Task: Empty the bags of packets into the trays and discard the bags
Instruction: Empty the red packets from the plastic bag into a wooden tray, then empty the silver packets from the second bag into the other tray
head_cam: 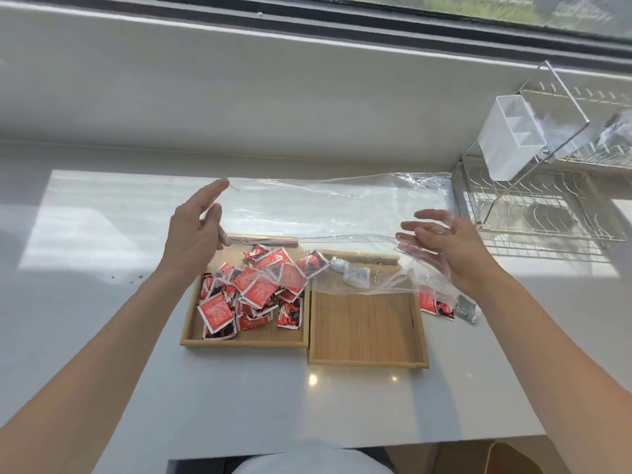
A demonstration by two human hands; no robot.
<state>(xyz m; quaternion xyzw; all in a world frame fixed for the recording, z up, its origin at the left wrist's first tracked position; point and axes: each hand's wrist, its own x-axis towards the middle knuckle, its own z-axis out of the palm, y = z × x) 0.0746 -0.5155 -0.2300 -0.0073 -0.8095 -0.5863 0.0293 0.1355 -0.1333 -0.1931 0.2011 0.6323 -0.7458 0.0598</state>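
Right grip (448, 248) under crinkled clear bag (342, 206)

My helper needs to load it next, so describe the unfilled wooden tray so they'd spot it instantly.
On the white counter below the window, two shallow wooden trays sit side by side. Take the right tray, nearer the wire dish rack. The left tray is heaped with red packets; this one's slatted floor is almost bare.
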